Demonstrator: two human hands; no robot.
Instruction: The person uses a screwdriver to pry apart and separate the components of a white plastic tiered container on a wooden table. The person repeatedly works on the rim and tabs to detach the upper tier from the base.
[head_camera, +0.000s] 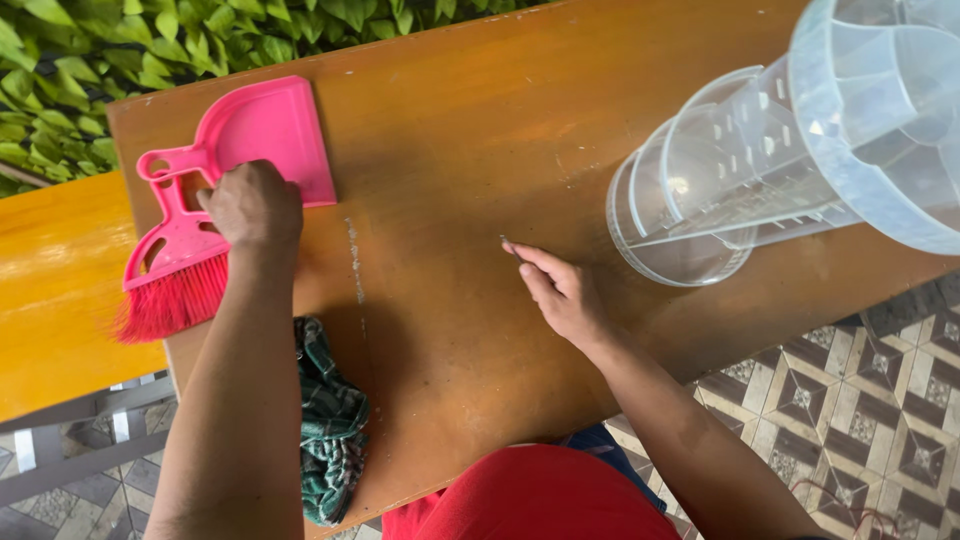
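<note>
We look down on a brown wooden desk (450, 130) and see our left hand (255, 207) resting over the handle of a pink hand brush (175, 275), whose red bristles stick out past the desk's left edge; the grip curls closed over the handle, though the fingers lie under the knuckles and we cannot see how they wrap. The brush sits clipped against a pink dustpan (265, 130) lying flat near the desk's far left corner, and our hand hides the join between the two. Our right hand (560, 290) lies near the middle of the desk, fingertips pinched together on a tiny dark scrap (506, 243) too small to make out. Between the hands a thin line of pale dust (353, 262) runs across the wood. A green checked cloth (330, 430) hangs over the near edge, its upper part hidden behind our left forearm. At the right, a clear plastic container (720, 180) lies tipped on its side, a slotted inner piece showing through its wall; its wide end is cut off by the frame. A yellow bench (55, 290) stands to the left, green leaves (100, 50) beyond.
</note>
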